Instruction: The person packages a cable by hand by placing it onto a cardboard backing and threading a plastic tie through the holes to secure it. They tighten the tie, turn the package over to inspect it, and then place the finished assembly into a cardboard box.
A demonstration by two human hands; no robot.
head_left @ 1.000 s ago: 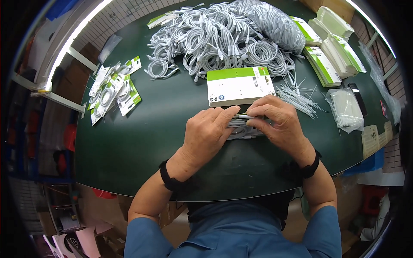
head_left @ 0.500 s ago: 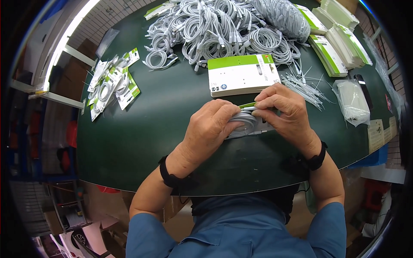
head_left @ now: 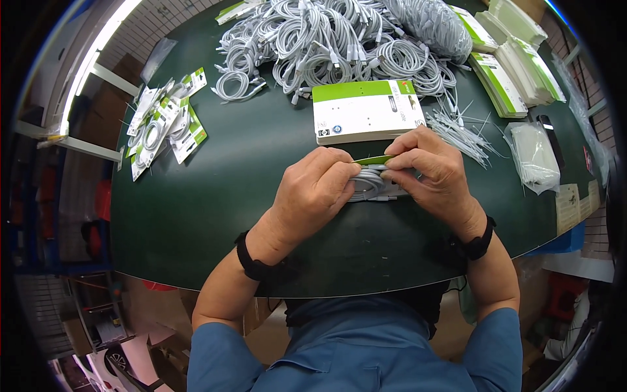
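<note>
Between my two hands, above the table, is a coiled grey-white charging cable point(head_left: 368, 185) against a green and white packaging card point(head_left: 373, 159). My left hand point(head_left: 317, 181) pinches the coil and card from the left, thumb and fingers pressed together. From the right, my right hand point(head_left: 428, 166) pinches the card's edge and the top of the coil. A cable plug point(head_left: 386, 197) sticks out below the coil, toward my right hand. My fingers hide much of the card. Just beyond lies a stack of flat green and white cards point(head_left: 366, 112).
A heap of coiled cables point(head_left: 320, 46) fills the table's far side. Loose cable ties point(head_left: 460, 134) lie right of the card stack, near a clear bag point(head_left: 532, 153). Carded cables point(head_left: 160, 127) are piled at the left. More card stacks point(head_left: 499, 85) stand far right.
The coil and card have tilted slightly, so the card's green top edge shows more between my hands. My left hand has shifted a little left; both hands keep their grip.
</note>
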